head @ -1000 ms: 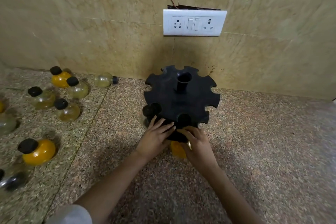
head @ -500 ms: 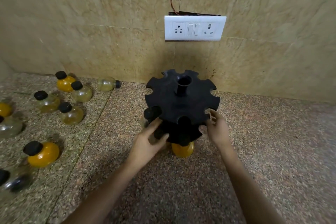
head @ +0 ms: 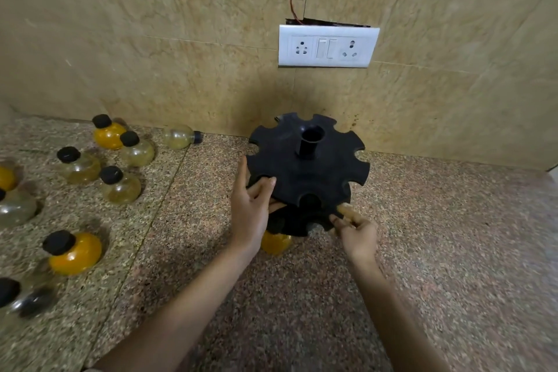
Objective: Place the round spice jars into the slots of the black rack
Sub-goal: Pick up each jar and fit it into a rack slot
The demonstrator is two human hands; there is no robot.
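A person's left hand (head: pixel 249 214) is resting straight, spread fingers against the near-left rim of the black rack (head: pixel 305 172), holding nothing. The right hand (head: pixel 357 231) is reaching loosely curled fingers to the lower tier's edge; blur is hiding whether they are pinching it. One orange spice jar (head: pixel 276 243) is sitting in a lower slot between the hands. The other jars (head: pixel 75 252) are lying well apart on the granite counter (head: pixel 437 251). The likely risk is an uneven push tipping the rack or knocking that jar out.

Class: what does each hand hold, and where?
Left hand only touches the rack's top rim; right hand meets its lower tier's edge, grip unclear.
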